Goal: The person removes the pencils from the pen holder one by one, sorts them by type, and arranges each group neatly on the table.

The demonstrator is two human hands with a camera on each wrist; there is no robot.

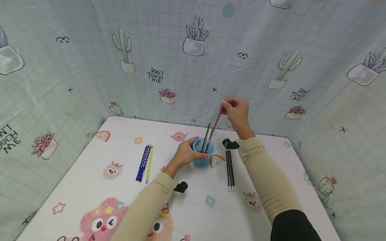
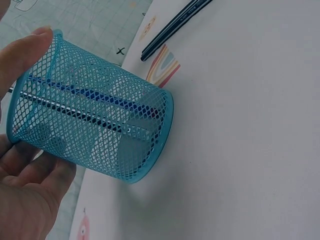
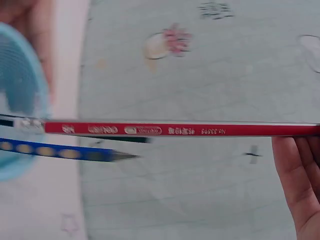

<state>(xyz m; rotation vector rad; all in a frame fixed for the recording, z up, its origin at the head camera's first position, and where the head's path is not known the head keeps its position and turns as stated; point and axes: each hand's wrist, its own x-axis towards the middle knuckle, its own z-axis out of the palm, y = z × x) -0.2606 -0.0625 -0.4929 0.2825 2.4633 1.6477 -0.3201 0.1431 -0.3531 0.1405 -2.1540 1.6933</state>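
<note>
My left hand [image 1: 187, 153] grips a light-blue mesh pencil cup [image 1: 202, 163] near its rim, thumb on one side and fingers round the other. Through the mesh in the left wrist view, a blue pencil [image 2: 95, 94] and a black pencil [image 2: 75, 112] show inside the cup. Above it, my right hand [image 1: 238, 112] pinches a red pencil [image 3: 200, 129] near its upper end. That pencil slants down, its pale lower end overlapping the cup's mouth in the right wrist view. The blue pencil's sharpened tip points up beside it.
Left on the white patterned table [image 1: 120, 207] lie several dotted blue pencils [image 1: 143, 162] beside a yellow-green pencil [image 1: 149, 164]. Several black pencils [image 1: 230, 170] lie side by side at the right. A cactus-print cloth [image 1: 169, 43] hangs behind and at both sides.
</note>
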